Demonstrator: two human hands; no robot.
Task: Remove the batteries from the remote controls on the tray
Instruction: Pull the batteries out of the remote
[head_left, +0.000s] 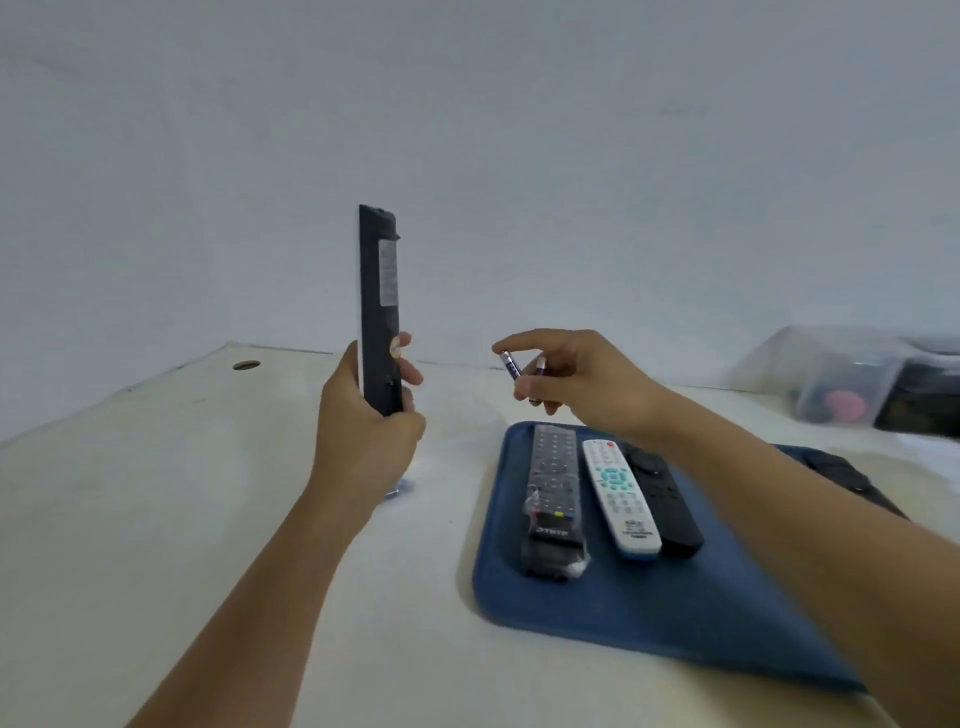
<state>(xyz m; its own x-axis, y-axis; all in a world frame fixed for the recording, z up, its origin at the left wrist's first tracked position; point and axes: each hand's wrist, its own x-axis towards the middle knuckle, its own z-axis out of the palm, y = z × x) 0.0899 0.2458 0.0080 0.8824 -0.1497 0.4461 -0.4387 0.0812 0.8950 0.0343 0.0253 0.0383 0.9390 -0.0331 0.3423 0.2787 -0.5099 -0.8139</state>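
My left hand (363, 421) grips the lower end of a long black remote (379, 306) and holds it upright above the table, its back with a grey label turned toward me. My right hand (576, 379) hovers over the far edge of the blue tray (613, 608) and pinches two purple batteries (511, 365) between its fingers. Three remotes lie side by side on the tray: a black one in clear plastic wrap (553, 499), a white one (618, 493) and a plain black one (662, 499).
The white table (156, 519) has a round cable hole (245, 365) at its far left. A clear plastic box (841, 379) with small items stands at the far right. A small clear object (397, 491) lies on the table under my left wrist. A dark object (841, 473) lies behind the tray.
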